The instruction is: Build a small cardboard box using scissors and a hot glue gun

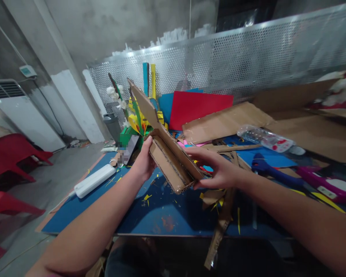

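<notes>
From where I'm standing, the person is holding a cardboard trough (164, 163) above the blue table (132, 225), with both hands at work on it. The left grip (145, 163) is clamping the trough's upper left corner, its thumb pressing near the top edge and the trough lying to the right of the palm. The right grip (216, 165) is closing on the other long side, near the lower end, so the trough is sitting to the left of that hand, between the two. It is tilting down toward the person, its open hollow facing up, and a tall cardboard flap (144, 104) is rising from its far end.

Beyond the left wrist, a white power strip (94, 181) is lying on the table. Below the right hand, a cardboard strip (219, 234) is hanging over the near edge, and yellow scraps (147, 197) are littering the surface. Past the hands, a red sheet (200, 109) is leaning in front of a perforated metal panel (265, 57), while a clear plastic bottle (266, 139) is resting on its side to the right, near a purple-and-white tool (328, 184).
</notes>
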The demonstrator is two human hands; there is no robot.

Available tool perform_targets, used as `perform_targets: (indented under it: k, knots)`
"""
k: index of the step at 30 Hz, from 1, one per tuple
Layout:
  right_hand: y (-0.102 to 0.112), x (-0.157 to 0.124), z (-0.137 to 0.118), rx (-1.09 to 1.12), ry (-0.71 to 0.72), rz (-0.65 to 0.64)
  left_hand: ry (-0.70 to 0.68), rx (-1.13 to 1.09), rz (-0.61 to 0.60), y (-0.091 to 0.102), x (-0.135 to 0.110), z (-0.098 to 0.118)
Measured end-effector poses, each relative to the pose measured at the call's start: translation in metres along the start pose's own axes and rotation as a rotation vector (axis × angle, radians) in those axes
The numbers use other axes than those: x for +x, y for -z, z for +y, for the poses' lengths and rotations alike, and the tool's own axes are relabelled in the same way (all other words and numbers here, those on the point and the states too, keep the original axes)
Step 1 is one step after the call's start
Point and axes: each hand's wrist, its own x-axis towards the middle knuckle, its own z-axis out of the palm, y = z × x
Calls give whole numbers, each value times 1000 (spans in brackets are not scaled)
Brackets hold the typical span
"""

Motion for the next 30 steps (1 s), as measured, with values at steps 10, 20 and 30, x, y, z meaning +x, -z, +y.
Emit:
perform_targets:
  k: [10, 20, 30]
  knots:
    - [-5, 0, -2, -36, -25, 24, -56, -61, -16, 5, 3, 2]
    - [-6, 4, 1, -2, -43, -48, -2, -75, -41, 5, 2, 2]
    - [-8, 1, 3, -47, -134, -30, 64, -113, -22, 7, 7, -1]
